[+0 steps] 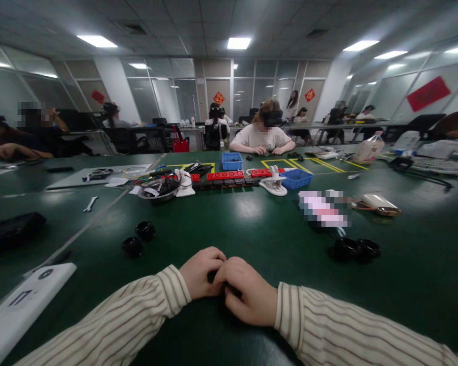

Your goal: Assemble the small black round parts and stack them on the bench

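My left hand [203, 272] and my right hand [248, 291] meet over the green table [248, 244] in front of me. The fingers of both are curled in and touch each other. What they hold, if anything, is hidden between them; only a dark gap shows there. To the left of my hands lie two black ring-shaped parts [139, 238], one behind the other. Another pair of black ring-shaped parts [356, 249] sits side by side to the right.
Ahead stand two blue bins [297, 179], red-and-black blocks in a row [225, 176], white clamps [274, 182] and a bowl of cables [158, 189]. A wrench [90, 204] and white panel [30, 310] lie left. A person [264, 129] sits opposite.
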`<state>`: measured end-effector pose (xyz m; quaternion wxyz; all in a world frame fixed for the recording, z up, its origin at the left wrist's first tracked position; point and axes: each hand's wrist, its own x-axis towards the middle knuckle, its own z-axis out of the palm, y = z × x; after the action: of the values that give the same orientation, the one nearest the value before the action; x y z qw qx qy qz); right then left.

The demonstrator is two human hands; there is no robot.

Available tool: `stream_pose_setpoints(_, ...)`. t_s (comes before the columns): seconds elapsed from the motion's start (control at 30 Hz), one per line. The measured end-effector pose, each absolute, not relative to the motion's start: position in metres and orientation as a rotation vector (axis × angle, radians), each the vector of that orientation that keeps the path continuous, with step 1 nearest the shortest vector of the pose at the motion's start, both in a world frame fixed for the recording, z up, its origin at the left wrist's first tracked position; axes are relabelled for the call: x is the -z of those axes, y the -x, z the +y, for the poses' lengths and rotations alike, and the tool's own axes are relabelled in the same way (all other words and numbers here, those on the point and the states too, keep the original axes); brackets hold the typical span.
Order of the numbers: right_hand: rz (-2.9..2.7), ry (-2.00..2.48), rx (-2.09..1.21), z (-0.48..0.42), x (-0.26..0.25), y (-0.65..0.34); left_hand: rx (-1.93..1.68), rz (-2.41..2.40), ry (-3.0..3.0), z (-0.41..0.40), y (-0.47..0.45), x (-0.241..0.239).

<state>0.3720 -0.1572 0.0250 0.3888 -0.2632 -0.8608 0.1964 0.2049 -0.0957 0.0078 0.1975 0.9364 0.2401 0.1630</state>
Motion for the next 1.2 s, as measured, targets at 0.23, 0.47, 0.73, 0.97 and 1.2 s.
stream_pose_setpoints(0.23, -2.079, 0.738, -0.684, -0.149, -0.017, -0.372, -0.413, 0.647, -2.591, -0.105, -0.21, -0.008)
stream_pose_setpoints(0.47, -2.02, 0.916, -0.68, -0.145, -0.017, -0.371, -0.586, 1.028, -2.506, -0.119, -0.223, -0.01)
stream_pose_setpoints(0.73, -2.129, 1.067, -0.545, -0.145, -0.021, -0.373, -0.526, 0.828, -2.485, -0.102, -0.214, -0.003)
stream_pose_setpoints(0.97, -2.254, 0.591, -0.581, -0.147, -0.026, -0.375, -0.422, 0.546, -2.576, -0.09, -0.208, -0.005)
stream_pose_setpoints(1.2, -2.169, 0.837, -0.441, -0.15, -0.027, -0.377, -0.476, 0.81, -2.594, -0.1, -0.207, -0.004)
